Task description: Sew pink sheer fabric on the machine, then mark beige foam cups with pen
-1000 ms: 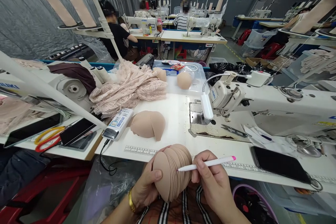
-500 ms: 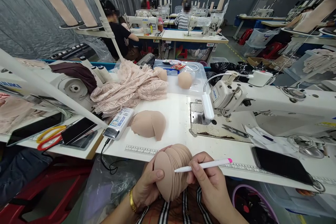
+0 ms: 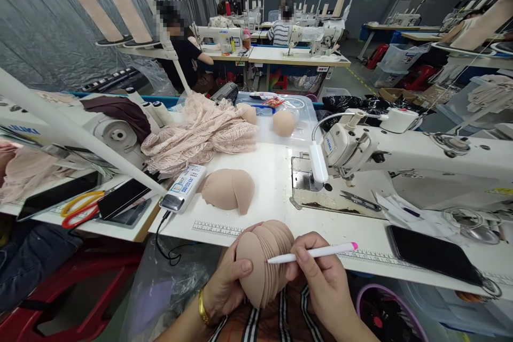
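Note:
A fanned stack of beige bra cups sits in my left hand, its thumb pressed on the front cup and the fingers hidden behind. My right hand pinches a white marker pen with a pink end. The pen's tip points left and meets the edge of the front cups, where a small dark mark shows. Beyond my hands, more beige cup pieces lie overlapped on the white table.
A sewing machine with a lamp stands at right, with thread snips and a black phone before it. Lace fabric is heaped behind a white power bank. Scissors lie at left. A person in black sits ahead.
A small dark mark now shows on the front cup at the pen tip. Both hands keep nearly the same position; the whole view has shifted slightly.

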Demonstrator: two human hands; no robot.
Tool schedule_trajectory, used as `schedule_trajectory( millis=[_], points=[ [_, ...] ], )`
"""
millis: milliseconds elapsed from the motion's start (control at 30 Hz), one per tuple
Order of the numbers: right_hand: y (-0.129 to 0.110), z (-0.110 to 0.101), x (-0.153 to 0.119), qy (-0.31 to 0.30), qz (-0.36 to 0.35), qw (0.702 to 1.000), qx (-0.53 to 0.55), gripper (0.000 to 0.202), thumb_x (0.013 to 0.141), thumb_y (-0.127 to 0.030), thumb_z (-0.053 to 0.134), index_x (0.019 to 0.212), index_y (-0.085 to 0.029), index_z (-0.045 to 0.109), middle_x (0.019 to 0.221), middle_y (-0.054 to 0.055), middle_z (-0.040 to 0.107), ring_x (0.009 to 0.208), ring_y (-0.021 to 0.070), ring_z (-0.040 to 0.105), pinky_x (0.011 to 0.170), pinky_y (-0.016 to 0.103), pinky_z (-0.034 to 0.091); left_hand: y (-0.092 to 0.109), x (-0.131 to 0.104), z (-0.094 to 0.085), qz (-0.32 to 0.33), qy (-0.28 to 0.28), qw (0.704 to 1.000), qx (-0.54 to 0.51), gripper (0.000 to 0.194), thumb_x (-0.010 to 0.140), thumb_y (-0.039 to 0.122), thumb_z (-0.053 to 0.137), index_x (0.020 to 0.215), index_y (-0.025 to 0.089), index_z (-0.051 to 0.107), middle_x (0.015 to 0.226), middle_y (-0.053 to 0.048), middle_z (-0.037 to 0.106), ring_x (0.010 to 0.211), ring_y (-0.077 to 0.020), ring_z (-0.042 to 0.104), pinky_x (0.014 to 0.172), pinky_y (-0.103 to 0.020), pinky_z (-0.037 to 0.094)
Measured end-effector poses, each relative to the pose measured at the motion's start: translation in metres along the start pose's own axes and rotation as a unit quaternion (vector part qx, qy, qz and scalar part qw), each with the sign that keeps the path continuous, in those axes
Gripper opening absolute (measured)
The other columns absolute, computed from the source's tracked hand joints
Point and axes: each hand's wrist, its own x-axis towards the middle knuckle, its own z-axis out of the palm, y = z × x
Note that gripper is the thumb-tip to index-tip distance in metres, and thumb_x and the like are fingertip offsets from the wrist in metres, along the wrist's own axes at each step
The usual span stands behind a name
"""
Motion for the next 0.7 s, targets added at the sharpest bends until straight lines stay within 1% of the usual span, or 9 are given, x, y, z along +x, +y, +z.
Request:
schedule_trajectory(
  millis=[100, 233, 333, 400, 467, 533, 600, 667, 700],
  points=[
    [0.000, -0.001, 0.001, 0.007, -0.004, 1.000, -0.008, 0.036, 0.103, -0.055, 0.063, 0.088, -0.023, 0.065, 0.066, -0.001, 0.068, 0.065, 0.0160, 0.059, 0.067, 0.028, 0.047, 0.001, 0.000, 0.001, 0.001, -0.004, 1.000, 0.001, 0.077, 0.077, 0.040, 0.087, 0.145, 0.015, 0.059, 0.142, -0.020, 0.065, 0.129, -0.0396, 0.062, 0.113, -0.053, 0.047],
    [-0.001, 0.001, 0.001, 0.000, -0.002, 1.000, -0.030, 0.036, 0.104, -0.054, 0.062, 0.087, -0.023, 0.064, 0.067, -0.001, 0.069, 0.065, 0.0160, 0.059, 0.068, 0.028, 0.046, 0.000, -0.001, 0.001, 0.003, -0.002, 1.000, -0.012, 0.072, 0.077, 0.036, 0.087, 0.143, 0.018, 0.062, 0.140, -0.016, 0.068, 0.129, -0.0352, 0.062, 0.111, -0.046, 0.049],
    [0.005, 0.001, 0.001, -0.027, -0.012, 0.999, -0.022, 0.032, 0.106, -0.050, 0.060, 0.088, -0.023, 0.064, 0.069, -0.001, 0.070, 0.066, 0.0159, 0.060, 0.067, 0.027, 0.046, -0.001, -0.002, 0.001, -0.005, -0.004, 1.000, -0.011, 0.073, 0.077, 0.035, 0.088, 0.143, 0.018, 0.062, 0.138, -0.016, 0.069, 0.125, -0.0333, 0.064, 0.108, -0.043, 0.051],
    [0.010, -0.004, 0.002, -0.054, -0.031, 0.998, 0.002, 0.029, 0.108, -0.046, 0.057, 0.090, -0.024, 0.063, 0.068, -0.002, 0.069, 0.065, 0.0156, 0.060, 0.066, 0.027, 0.046, -0.001, -0.002, 0.001, -0.009, -0.003, 1.000, -0.005, 0.075, 0.077, 0.036, 0.088, 0.144, 0.017, 0.060, 0.138, -0.017, 0.068, 0.126, -0.0340, 0.064, 0.107, -0.043, 0.051],
    [0.013, -0.013, 0.005, -0.057, -0.057, 0.997, 0.004, 0.025, 0.110, -0.044, 0.053, 0.096, -0.026, 0.063, 0.071, -0.002, 0.069, 0.068, 0.0164, 0.061, 0.068, 0.027, 0.048, 0.000, -0.001, 0.000, -0.013, 0.003, 1.000, 0.004, 0.079, 0.075, 0.037, 0.089, 0.145, 0.018, 0.057, 0.140, -0.017, 0.066, 0.127, -0.0348, 0.063, 0.108, -0.044, 0.050],
    [0.011, -0.025, 0.009, -0.038, -0.073, 0.995, -0.057, 0.021, 0.111, -0.043, 0.051, 0.106, -0.027, 0.064, 0.086, 0.001, 0.072, 0.082, 0.0189, 0.065, 0.078, 0.030, 0.050, 0.005, 0.000, -0.001, -0.024, 0.008, 0.999, 0.023, 0.091, 0.073, 0.038, 0.092, 0.151, 0.021, 0.049, 0.141, -0.017, 0.065, 0.126, -0.0352, 0.063, 0.108, -0.045, 0.049],
    [0.003, -0.036, 0.014, -0.048, -0.059, 0.987, -0.144, 0.024, 0.111, -0.046, 0.049, 0.120, -0.028, 0.063, 0.111, 0.006, 0.071, 0.104, 0.0228, 0.066, 0.091, 0.034, 0.051, 0.013, 0.002, -0.003, -0.035, -0.001, 0.997, 0.070, 0.106, 0.070, 0.040, 0.093, 0.159, 0.026, 0.036, 0.138, -0.016, 0.065, 0.122, -0.0353, 0.065, 0.104, -0.046, 0.051],
    [-0.009, -0.041, 0.019, -0.115, -0.023, 0.974, -0.194, 0.031, 0.109, -0.049, 0.050, 0.131, -0.029, 0.057, 0.129, 0.008, 0.065, 0.118, 0.0263, 0.062, 0.101, 0.039, 0.049, 0.024, 0.006, -0.003, -0.024, -0.021, 0.985, 0.170, 0.117, 0.068, 0.043, 0.095, 0.162, 0.029, 0.027, 0.133, -0.013, 0.065, 0.115, -0.0330, 0.067, 0.099, -0.044, 0.052],
    [-0.014, -0.041, 0.021, -0.152, -0.002, 0.967, -0.204, 0.036, 0.106, -0.051, 0.055, 0.134, -0.029, 0.053, 0.131, 0.009, 0.063, 0.118, 0.0276, 0.063, 0.101, 0.040, 0.049, 0.030, 0.008, -0.002, -0.011, -0.033, 0.972, 0.232, 0.119, 0.067, 0.043, 0.095, 0.163, 0.031, 0.025, 0.132, -0.011, 0.063, 0.112, -0.0314, 0.067, 0.096, -0.042, 0.052]
  ],
)
